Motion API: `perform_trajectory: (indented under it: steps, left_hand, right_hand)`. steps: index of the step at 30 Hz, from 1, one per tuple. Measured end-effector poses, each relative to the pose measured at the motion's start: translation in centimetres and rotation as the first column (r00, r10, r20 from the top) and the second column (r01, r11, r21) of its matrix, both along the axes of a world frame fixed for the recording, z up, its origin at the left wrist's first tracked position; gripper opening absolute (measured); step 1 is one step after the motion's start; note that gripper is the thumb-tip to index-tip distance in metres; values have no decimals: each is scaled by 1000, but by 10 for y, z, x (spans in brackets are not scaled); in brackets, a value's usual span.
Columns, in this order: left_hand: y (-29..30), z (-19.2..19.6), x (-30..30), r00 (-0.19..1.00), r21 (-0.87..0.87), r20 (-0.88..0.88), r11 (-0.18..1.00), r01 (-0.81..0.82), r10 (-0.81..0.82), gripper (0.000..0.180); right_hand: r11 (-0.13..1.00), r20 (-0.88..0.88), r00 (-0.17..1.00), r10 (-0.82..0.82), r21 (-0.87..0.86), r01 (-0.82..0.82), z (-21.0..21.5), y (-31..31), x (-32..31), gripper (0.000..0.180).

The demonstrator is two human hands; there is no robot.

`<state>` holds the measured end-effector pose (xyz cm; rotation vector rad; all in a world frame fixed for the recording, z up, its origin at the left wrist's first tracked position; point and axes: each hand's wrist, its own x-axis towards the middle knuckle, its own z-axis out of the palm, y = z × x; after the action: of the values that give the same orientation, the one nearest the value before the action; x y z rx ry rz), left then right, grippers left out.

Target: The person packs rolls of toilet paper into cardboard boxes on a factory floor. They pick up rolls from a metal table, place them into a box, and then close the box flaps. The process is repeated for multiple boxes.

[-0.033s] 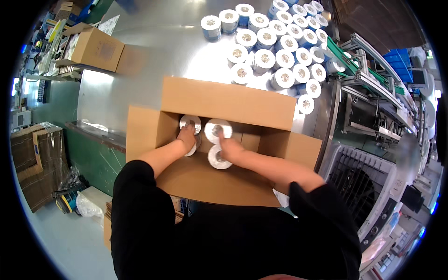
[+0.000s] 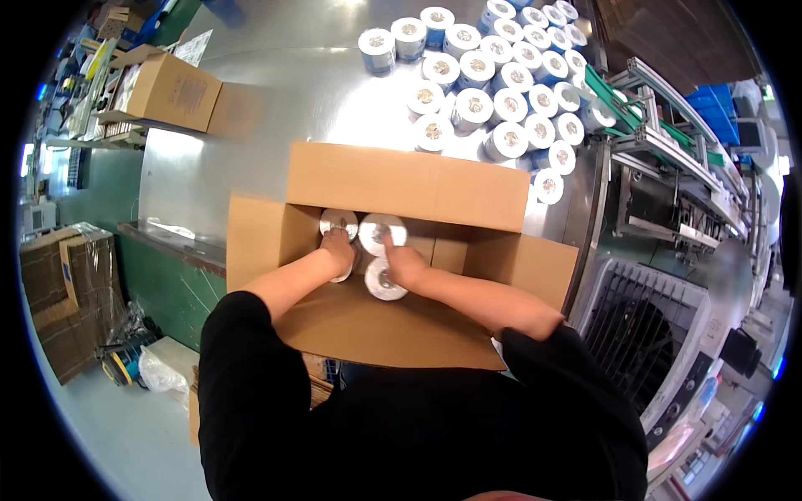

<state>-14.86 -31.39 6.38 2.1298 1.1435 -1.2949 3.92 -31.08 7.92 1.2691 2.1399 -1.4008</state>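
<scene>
An open cardboard box [image 2: 368,171] stands in front of me, its flaps folded outward. At its left end my left hand [image 2: 337,248] grips a pair of wrapped white rolls, the far roll [image 2: 338,222] showing most and the near one mostly covered. My right hand [image 2: 406,267] is closed on two more rolls, a far roll [image 2: 380,232] and a near roll [image 2: 383,282], which touch each other. Its fingers reach in at their cores. A small gap separates the right pair from the left pair.
Many wrapped rolls with blue sides [image 2: 474,108] stand on the metal table [image 2: 276,92] beyond the box. Another carton [image 2: 180,90] sits at the far left. A conveyor frame [image 2: 660,150] and a grey machine with a fan grille [image 2: 643,326] are on the right.
My right hand and its two rolls have shifted slightly left, closer to the left pair. My left hand has hardly moved.
</scene>
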Motion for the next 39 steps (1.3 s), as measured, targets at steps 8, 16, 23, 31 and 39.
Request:
perform_trajectory:
  steps: [8,16,23,31,39]
  left_hand:
    - [211,106,77,397,252,918,795,-553,-15,19]
    - [283,-72,135,825,411,558,833,-370,91,52]
    - [302,-75,134,854,428,518,848,-313,54,43]
    - [290,143,31,-35,-376,866,604,-703,499,41]
    - [79,123,54,-32,-875,196,161,-456,980,32]
  right_hand:
    - [955,-644,721,-255,-50,293,90,32,-9,32]
    - [280,-89,404,-911,585,761,23,100,236,62]
    - [458,212,406,-889,437,774,-108,96,283,95]
    - [345,-48,391,-919,385,856,-94,85,308,72]
    - [19,-735,324,-596,391,920,157,76,283,69]
